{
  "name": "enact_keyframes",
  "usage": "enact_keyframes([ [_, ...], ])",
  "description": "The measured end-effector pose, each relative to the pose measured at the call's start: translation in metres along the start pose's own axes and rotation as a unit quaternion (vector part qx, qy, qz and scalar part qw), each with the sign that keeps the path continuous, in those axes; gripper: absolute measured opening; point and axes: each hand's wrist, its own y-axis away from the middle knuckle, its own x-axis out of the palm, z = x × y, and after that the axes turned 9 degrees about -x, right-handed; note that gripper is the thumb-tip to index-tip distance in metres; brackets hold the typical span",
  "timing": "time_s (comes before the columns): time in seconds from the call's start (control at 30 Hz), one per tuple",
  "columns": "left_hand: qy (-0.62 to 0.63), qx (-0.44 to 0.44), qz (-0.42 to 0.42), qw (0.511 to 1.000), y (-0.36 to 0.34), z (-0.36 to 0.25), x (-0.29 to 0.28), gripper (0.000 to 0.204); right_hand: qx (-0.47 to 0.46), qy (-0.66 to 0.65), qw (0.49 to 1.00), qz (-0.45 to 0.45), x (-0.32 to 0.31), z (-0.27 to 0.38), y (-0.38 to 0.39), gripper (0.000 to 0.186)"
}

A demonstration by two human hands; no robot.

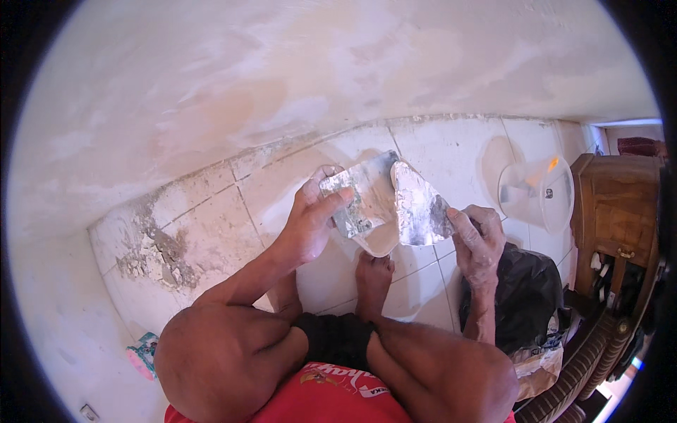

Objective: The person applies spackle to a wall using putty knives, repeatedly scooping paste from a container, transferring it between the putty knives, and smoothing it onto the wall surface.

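Note:
My left hand (317,211) grips a flat, shiny metal plate (370,201) with worn, smeared patches, thumb on top and fingers at its edge. A second bright metal plate (419,208), wider at one end, is pinched at its right side by my right hand (479,236), which is dusted white. The two plates meet or nearly meet in front of me, tilted toward each other. Under the left plate shows a pale rounded edge (381,241); whether it belongs to a container or to whitish paste I cannot tell.
A patchy, plastered wall (317,63) rises ahead. On the tiled floor (211,218), broken debris (162,261) lies left. To the right are a translucent plastic bucket (518,190), a black plastic bag (518,285), a paper sack (541,370) and a wooden cabinet (610,204). A small packet (144,352) lies lower left.

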Motion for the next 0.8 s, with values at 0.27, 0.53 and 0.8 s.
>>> enact_keyframes([
  [0.27,0.019,0.075,0.019,0.997,0.016,0.004,0.005,0.031,0.071,0.010,0.995,-0.063,0.047,0.017,0.015,0.050],
  [0.53,-0.009,0.087,0.002,0.996,0.024,-0.002,-0.001,0.033,0.139,0.044,0.987,-0.067,0.063,0.013,0.021,0.044],
  [0.8,-0.017,0.038,-0.058,0.997,0.021,-0.001,-0.016,0.031,0.254,-0.122,0.956,-0.075,0.040,0.029,-0.004,0.038],
])
